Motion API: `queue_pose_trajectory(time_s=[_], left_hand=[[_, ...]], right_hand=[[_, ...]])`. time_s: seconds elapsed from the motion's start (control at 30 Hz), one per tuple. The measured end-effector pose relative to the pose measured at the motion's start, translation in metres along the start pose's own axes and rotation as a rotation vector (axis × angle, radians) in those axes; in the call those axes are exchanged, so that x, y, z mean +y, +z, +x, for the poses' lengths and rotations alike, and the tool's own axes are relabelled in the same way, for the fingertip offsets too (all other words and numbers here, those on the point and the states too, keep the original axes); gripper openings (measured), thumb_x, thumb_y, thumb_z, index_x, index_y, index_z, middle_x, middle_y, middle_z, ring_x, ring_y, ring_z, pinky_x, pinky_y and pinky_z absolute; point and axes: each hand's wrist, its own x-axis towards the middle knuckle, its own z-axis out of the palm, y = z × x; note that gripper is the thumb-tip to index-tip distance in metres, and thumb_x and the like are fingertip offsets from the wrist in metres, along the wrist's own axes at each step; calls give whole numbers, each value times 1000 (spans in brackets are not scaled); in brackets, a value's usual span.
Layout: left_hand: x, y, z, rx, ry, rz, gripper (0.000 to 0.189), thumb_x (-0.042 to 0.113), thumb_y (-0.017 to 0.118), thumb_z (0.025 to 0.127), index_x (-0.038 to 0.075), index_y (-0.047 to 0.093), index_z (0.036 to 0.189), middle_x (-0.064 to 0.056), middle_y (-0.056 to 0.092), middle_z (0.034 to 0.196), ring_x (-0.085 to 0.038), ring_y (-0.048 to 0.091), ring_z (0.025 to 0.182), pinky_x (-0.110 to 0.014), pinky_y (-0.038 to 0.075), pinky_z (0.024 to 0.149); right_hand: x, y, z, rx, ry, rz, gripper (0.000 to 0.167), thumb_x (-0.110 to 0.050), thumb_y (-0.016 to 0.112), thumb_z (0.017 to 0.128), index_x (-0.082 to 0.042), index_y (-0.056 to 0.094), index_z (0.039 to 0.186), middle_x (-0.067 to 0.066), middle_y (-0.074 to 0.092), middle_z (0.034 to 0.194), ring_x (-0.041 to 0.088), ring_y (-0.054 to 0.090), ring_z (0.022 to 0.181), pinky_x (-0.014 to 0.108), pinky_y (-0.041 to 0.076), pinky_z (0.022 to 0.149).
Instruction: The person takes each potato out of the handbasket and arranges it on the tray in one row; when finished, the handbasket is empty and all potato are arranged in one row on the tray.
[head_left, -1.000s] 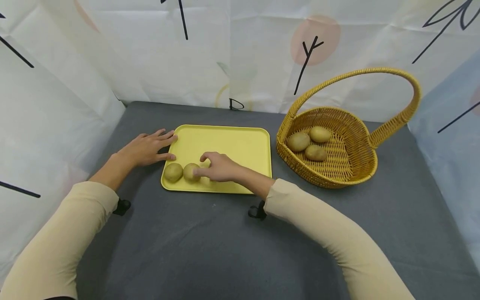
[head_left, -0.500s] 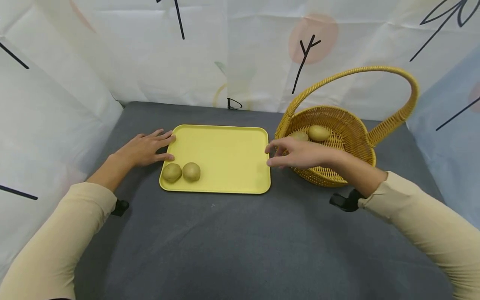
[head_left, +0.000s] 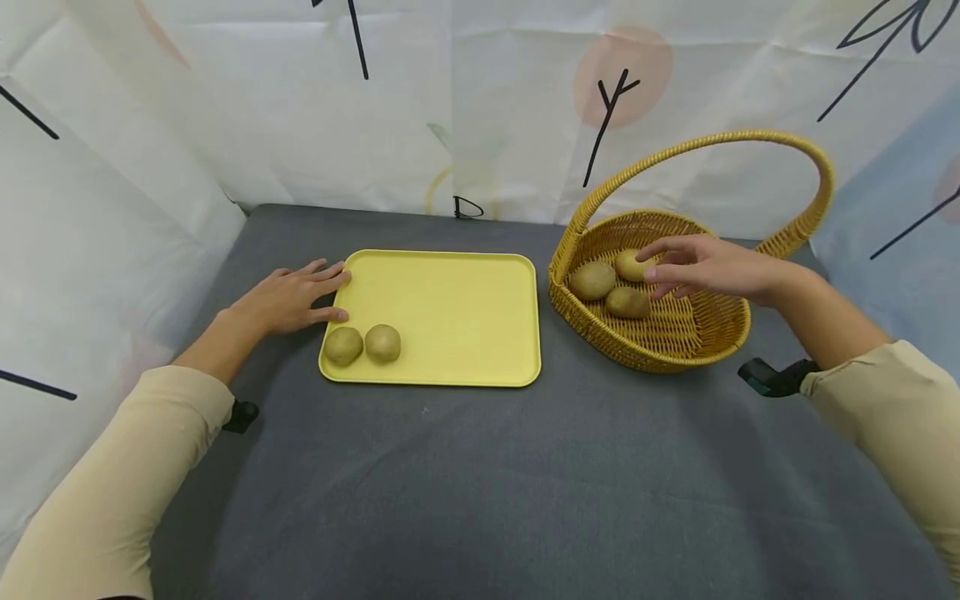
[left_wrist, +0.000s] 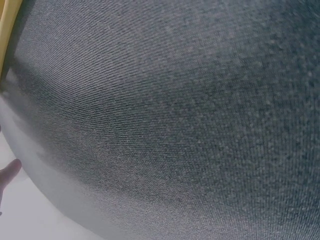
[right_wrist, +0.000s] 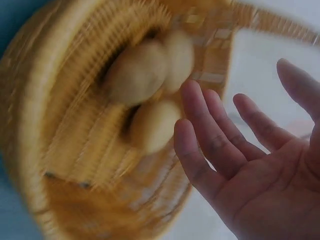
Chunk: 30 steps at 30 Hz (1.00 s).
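Observation:
My left hand point(head_left: 291, 300) rests with straight fingers at the left edge of a yellow tray point(head_left: 461, 312). On the tray's near left corner two round, pale brown potatoes point(head_left: 382, 343) lie side by side. Over a yellow wicker basket point(head_left: 660, 363) hovers my right hand point(head_left: 701, 268), its fingers loosely spread and holding nothing. Three potatoes point(head_left: 628, 302) lie in the basket's left part; the right fingers partly cover the far one in the head view. The right wrist view shows the fingers apart beside these potatoes point(right_wrist: 155, 127), blurred. Only a fingertip point(left_wrist: 10, 172) of the left hand shows in its wrist view.
A tall arched handle point(head_left: 738, 137) rises over the basket. Dark grey cloth point(head_left: 450, 467) covers the table. White printed fabric point(head_left: 337, 108) hangs behind and at the sides.
My right hand has let go of the potato on the tray and moved right, to above the basket. My left hand and both tray potatoes stay in place.

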Motion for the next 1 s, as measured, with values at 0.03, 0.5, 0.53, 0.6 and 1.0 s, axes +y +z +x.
queue_pose_trajectory(time_s=[0.03,0.5,0.53,0.6,1.0], left_hand=[[0,0,0,0,2,-3,78,53,55,98,8,30,158,-16,24,162,-41,19,148,-68,26,107],[4,-1,1,6,3,-12,77,51,56,99,8,31,157,-16,25,162,-41,20,148,-67,26,107],[4,-1,1,6,2,-13,77,51,56,99,8,31,157,-16,25,162,-41,20,148,-67,26,107],[5,0,1,6,3,-13,77,52,56,99,8,31,157,-17,25,162,-41,20,148,-67,26,107],[6,-2,1,2,0,-12,78,51,56,99,6,30,157,-18,25,162,-42,20,148,-68,26,107]], right_hand=[[7,-3,1,6,19,6,56,-37,48,107,-5,36,151,20,61,130,31,62,116,46,51,95],[48,-12,26,-175,182,97,66,-38,51,105,-2,26,154,29,31,154,42,50,132,58,39,107],[47,-11,29,-200,196,100,67,-38,52,105,-2,25,154,29,30,154,42,49,132,58,39,107],[46,-8,35,-234,213,96,68,-38,53,105,-2,24,155,29,30,154,43,49,132,56,42,105],[32,4,55,-315,138,-19,69,-22,58,103,8,22,153,33,40,141,32,57,116,47,51,96]])
